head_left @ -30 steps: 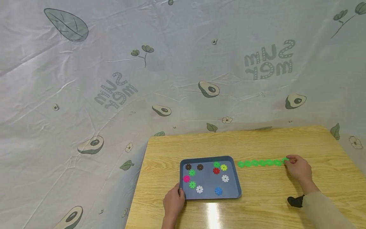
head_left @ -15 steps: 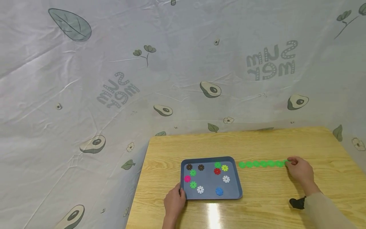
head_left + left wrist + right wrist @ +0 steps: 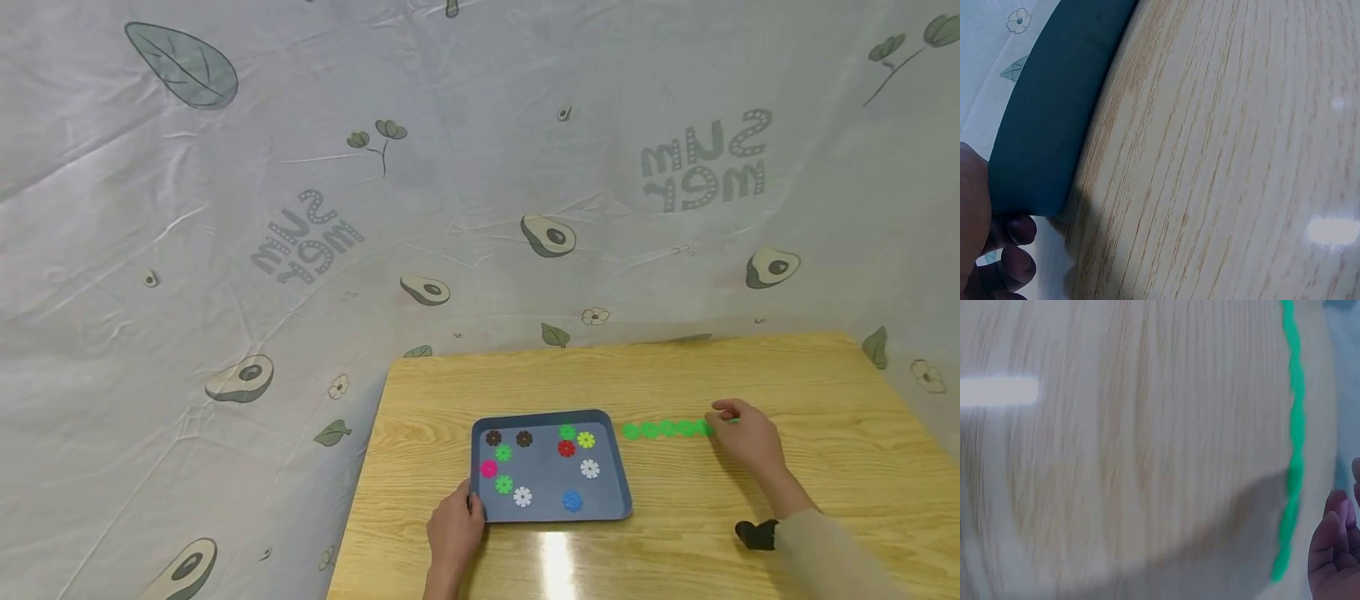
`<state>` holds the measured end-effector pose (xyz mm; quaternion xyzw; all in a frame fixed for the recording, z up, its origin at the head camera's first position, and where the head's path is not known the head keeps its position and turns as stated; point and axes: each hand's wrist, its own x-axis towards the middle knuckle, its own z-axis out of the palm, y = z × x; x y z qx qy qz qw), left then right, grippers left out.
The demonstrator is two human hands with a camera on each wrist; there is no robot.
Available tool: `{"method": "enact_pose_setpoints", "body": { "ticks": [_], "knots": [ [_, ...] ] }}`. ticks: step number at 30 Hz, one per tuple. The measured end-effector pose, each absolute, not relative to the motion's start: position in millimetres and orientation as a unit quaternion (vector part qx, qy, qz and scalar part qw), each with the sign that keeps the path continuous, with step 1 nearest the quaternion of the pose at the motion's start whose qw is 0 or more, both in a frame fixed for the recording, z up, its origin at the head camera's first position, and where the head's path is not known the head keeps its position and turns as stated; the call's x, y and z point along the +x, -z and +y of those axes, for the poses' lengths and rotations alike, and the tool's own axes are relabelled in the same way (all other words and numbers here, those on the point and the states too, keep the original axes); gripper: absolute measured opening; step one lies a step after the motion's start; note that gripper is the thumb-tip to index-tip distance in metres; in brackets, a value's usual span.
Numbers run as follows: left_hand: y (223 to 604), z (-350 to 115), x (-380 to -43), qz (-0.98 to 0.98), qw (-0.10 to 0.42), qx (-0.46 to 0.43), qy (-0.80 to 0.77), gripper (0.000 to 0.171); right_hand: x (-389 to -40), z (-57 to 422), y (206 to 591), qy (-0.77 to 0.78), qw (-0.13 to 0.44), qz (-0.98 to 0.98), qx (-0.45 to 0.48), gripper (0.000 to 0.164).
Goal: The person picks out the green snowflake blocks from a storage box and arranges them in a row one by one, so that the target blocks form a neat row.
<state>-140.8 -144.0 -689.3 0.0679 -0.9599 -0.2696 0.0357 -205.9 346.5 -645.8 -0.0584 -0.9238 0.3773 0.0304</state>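
Note:
A shallow blue-grey tray (image 3: 545,477) lies on the table, holding several notched plastic discs, among them a blue disc (image 3: 572,501) and a red disc (image 3: 566,448). My left hand (image 3: 456,527) grips its near left corner; the left wrist view shows the fingers curled at the tray's end wall (image 3: 1054,112). To the right of the tray runs a straight row of green notched discs (image 3: 668,428). My right hand (image 3: 750,437) hovers over the right part of this row and hides some of it. In the right wrist view its fingers (image 3: 1329,534) are loosely bent, apart from the green row (image 3: 1297,419), with nothing between them.
The wooden table (image 3: 555,379) reaches back to a pale curtain (image 3: 465,167) printed with avocados and leaves. A small black object (image 3: 756,535) sits at the right sleeve's cuff. Light glares off the table in front of the tray.
My right hand has let go of the green disc at the row's right end and moved left above the row. That disc now lines up with the others. My left hand stays on the tray.

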Motion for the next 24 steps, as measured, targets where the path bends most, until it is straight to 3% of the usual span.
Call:
{"method": "enact_pose_setpoints", "body": {
  "ticks": [6,24],
  "knots": [
    [689,-146,-140,-0.962,0.038,0.063,0.263,0.028,-212,295,634,-0.405,0.011,-0.914,-0.016,0.045],
    [684,-142,-140,-0.961,0.032,0.066,0.268,0.031,-220,113,638,-0.406,0.011,-0.909,0.096,0.02]
  ]
}}
